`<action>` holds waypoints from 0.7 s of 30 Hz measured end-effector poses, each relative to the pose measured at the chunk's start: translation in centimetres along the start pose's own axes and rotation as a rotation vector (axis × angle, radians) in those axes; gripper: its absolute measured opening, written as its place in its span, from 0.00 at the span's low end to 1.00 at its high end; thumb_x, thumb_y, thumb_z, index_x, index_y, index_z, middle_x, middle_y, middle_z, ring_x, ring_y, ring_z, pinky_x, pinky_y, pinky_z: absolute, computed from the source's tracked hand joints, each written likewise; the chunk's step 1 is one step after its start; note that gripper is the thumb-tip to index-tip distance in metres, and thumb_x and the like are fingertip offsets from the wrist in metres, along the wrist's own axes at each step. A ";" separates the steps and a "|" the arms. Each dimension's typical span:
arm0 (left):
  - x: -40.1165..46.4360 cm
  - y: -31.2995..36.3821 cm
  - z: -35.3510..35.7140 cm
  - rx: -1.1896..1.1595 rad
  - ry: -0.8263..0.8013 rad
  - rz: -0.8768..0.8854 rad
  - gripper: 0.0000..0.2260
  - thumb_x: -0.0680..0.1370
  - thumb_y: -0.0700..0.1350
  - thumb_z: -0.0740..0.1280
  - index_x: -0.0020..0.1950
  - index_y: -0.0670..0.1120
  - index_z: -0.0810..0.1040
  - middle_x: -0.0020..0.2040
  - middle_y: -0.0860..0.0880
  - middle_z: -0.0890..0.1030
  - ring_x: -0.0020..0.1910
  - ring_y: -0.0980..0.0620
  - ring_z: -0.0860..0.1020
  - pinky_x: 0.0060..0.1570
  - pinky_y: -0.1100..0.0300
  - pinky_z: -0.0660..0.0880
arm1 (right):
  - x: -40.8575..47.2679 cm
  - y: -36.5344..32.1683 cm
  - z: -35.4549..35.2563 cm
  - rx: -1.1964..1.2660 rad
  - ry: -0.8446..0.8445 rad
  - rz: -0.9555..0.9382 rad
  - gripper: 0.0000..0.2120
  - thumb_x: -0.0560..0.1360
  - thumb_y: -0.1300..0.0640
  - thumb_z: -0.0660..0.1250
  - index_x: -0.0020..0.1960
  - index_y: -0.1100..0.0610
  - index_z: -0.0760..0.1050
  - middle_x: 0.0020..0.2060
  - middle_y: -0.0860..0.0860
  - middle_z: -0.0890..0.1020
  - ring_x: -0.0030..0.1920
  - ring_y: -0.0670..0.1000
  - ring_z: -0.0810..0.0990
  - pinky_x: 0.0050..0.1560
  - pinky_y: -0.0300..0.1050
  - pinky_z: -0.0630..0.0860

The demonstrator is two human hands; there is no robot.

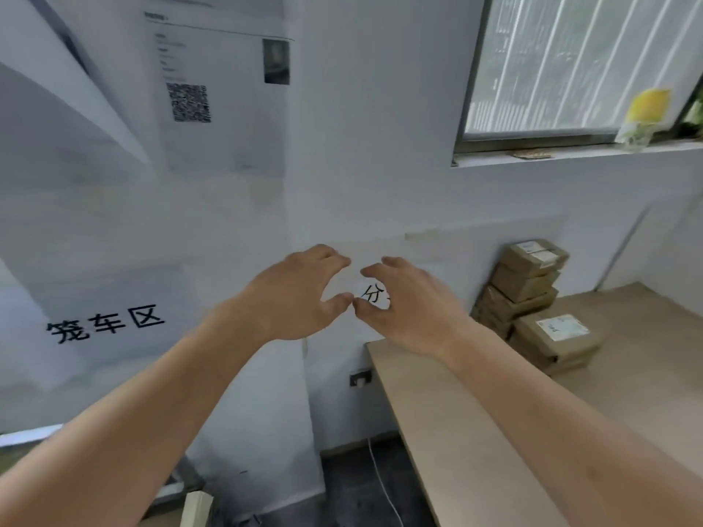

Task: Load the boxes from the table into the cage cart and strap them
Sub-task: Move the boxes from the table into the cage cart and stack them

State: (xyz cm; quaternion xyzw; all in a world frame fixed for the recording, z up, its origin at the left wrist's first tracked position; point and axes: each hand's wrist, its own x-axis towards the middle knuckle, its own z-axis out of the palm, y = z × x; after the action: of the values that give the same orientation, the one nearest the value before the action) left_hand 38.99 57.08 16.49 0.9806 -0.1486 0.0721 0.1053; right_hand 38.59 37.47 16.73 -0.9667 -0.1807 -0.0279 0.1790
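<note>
**Two bare hands held up, boxes waiting on the table**

Both bare forearms reach up from the bottom edge, closest to the camera. At their ends the left hand (pixel 300 294) and the right hand (pixel 403 302) are held up side by side in front of the white wall (pixel 380 165). Their fingers are spread and gently bent, and they hold nothing. The two thumb tips almost meet in the middle.

Behind the right hand, a black sign character (pixel 374 294) peeks out on the wall. To the left, a white sheet with three black characters (pixel 106 323) hangs on the wall.

Below the right arm runs the long light wooden table (pixel 456 431). At its far end, near the corner, sits the stack of brown cardboard boxes (pixel 532 298), some with white labels on top. The boxes are well apart from both hands.

Above them is a window with white blinds (pixel 570 62), and something yellow (pixel 646 108) rests on the sill.
</note>
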 end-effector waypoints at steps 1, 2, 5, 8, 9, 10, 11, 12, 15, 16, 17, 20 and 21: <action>1.4 1.3 0.6 -0.012 -0.006 0.026 0.27 0.83 0.61 0.61 0.81 0.54 0.64 0.79 0.57 0.65 0.71 0.52 0.72 0.70 0.53 0.70 | -0.1 1.6 -0.3 0.002 0.006 0.027 0.27 0.81 0.39 0.62 0.77 0.47 0.68 0.75 0.48 0.70 0.70 0.53 0.74 0.67 0.51 0.71; 2.7 2.4 1.3 -0.022 -0.012 0.050 0.27 0.83 0.60 0.61 0.81 0.53 0.65 0.78 0.57 0.65 0.72 0.52 0.71 0.71 0.53 0.70 | -0.3 3.2 -0.7 0.001 0.007 0.052 0.27 0.81 0.39 0.62 0.77 0.47 0.68 0.74 0.49 0.70 0.71 0.53 0.73 0.68 0.51 0.71; 6.5 5.6 3.4 -0.052 -0.043 0.103 0.27 0.83 0.61 0.62 0.80 0.54 0.66 0.77 0.57 0.67 0.73 0.51 0.70 0.71 0.51 0.71 | -0.7 7.8 -1.7 -0.024 0.011 0.126 0.26 0.81 0.39 0.62 0.76 0.48 0.70 0.72 0.50 0.72 0.71 0.55 0.73 0.66 0.52 0.72; 9.9 8.4 5.2 -0.074 -0.086 0.155 0.27 0.83 0.61 0.62 0.80 0.54 0.66 0.76 0.58 0.67 0.71 0.51 0.72 0.69 0.50 0.72 | -1.1 11.9 -2.8 -0.044 0.034 0.205 0.26 0.81 0.40 0.62 0.76 0.49 0.70 0.72 0.51 0.73 0.71 0.55 0.73 0.68 0.54 0.72; 11.1 9.4 5.7 -0.077 -0.098 0.177 0.27 0.83 0.61 0.63 0.80 0.54 0.66 0.76 0.58 0.67 0.70 0.51 0.73 0.68 0.50 0.73 | -1.3 13.3 -3.1 -0.043 0.044 0.233 0.27 0.81 0.40 0.63 0.77 0.49 0.69 0.73 0.51 0.72 0.72 0.55 0.72 0.70 0.55 0.71; 12.2 10.2 6.3 -0.081 -0.109 0.199 0.27 0.83 0.60 0.63 0.80 0.54 0.66 0.76 0.58 0.68 0.70 0.52 0.73 0.68 0.50 0.73 | -1.4 14.6 -3.2 -0.041 0.057 0.261 0.28 0.81 0.39 0.63 0.77 0.49 0.69 0.73 0.51 0.72 0.73 0.54 0.71 0.70 0.55 0.71; 13.4 11.1 6.8 -0.085 -0.119 0.222 0.27 0.83 0.60 0.63 0.80 0.54 0.66 0.76 0.57 0.68 0.69 0.52 0.73 0.68 0.49 0.73 | -1.5 15.9 -3.4 -0.041 0.065 0.292 0.28 0.80 0.39 0.63 0.77 0.49 0.69 0.74 0.51 0.71 0.73 0.54 0.71 0.70 0.55 0.71; 14.5 12.0 7.4 -0.087 -0.129 0.245 0.26 0.83 0.60 0.63 0.80 0.54 0.66 0.76 0.57 0.68 0.69 0.51 0.73 0.68 0.49 0.73 | -1.5 17.2 -3.6 -0.047 0.073 0.321 0.28 0.80 0.39 0.63 0.76 0.49 0.70 0.74 0.51 0.71 0.73 0.54 0.72 0.70 0.54 0.71; 18.3 14.2 9.4 -0.084 -0.161 0.316 0.26 0.83 0.59 0.63 0.80 0.53 0.67 0.76 0.55 0.69 0.70 0.49 0.73 0.68 0.49 0.72 | -1.3 21.0 -3.8 -0.059 0.075 0.434 0.25 0.79 0.38 0.63 0.71 0.49 0.74 0.71 0.51 0.73 0.70 0.55 0.73 0.67 0.55 0.72; 19.6 14.9 10.1 -0.081 -0.176 0.337 0.26 0.83 0.59 0.63 0.80 0.52 0.67 0.75 0.55 0.70 0.68 0.49 0.74 0.68 0.49 0.72 | -1.1 22.1 -3.8 -0.055 0.077 0.474 0.23 0.79 0.38 0.63 0.69 0.49 0.75 0.69 0.51 0.74 0.69 0.55 0.74 0.67 0.55 0.72; 20.9 15.5 10.9 -0.077 -0.188 0.359 0.26 0.83 0.58 0.63 0.80 0.52 0.67 0.75 0.54 0.70 0.67 0.49 0.75 0.67 0.49 0.73 | -0.8 23.3 -3.6 -0.051 0.081 0.509 0.23 0.79 0.38 0.62 0.68 0.49 0.75 0.68 0.51 0.75 0.68 0.55 0.74 0.67 0.55 0.72; 25.4 17.2 13.2 -0.099 -0.214 0.434 0.25 0.84 0.57 0.63 0.80 0.52 0.67 0.75 0.53 0.71 0.65 0.48 0.76 0.65 0.53 0.72 | 0.6 26.8 -3.0 -0.038 0.111 0.592 0.25 0.79 0.37 0.62 0.72 0.46 0.73 0.72 0.51 0.72 0.71 0.55 0.72 0.69 0.53 0.71; 27.0 17.6 14.0 -0.116 -0.224 0.455 0.25 0.84 0.57 0.64 0.80 0.52 0.67 0.76 0.53 0.70 0.66 0.48 0.76 0.65 0.54 0.72 | 1.2 27.9 -2.7 -0.035 0.114 0.621 0.26 0.79 0.38 0.62 0.73 0.46 0.72 0.72 0.51 0.72 0.72 0.55 0.71 0.70 0.53 0.71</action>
State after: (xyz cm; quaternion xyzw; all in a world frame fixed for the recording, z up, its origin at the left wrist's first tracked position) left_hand 60.63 30.02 10.89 0.9162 -0.3800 -0.0238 0.1252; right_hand 49.77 12.61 10.02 -0.9755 0.1340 -0.0290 0.1723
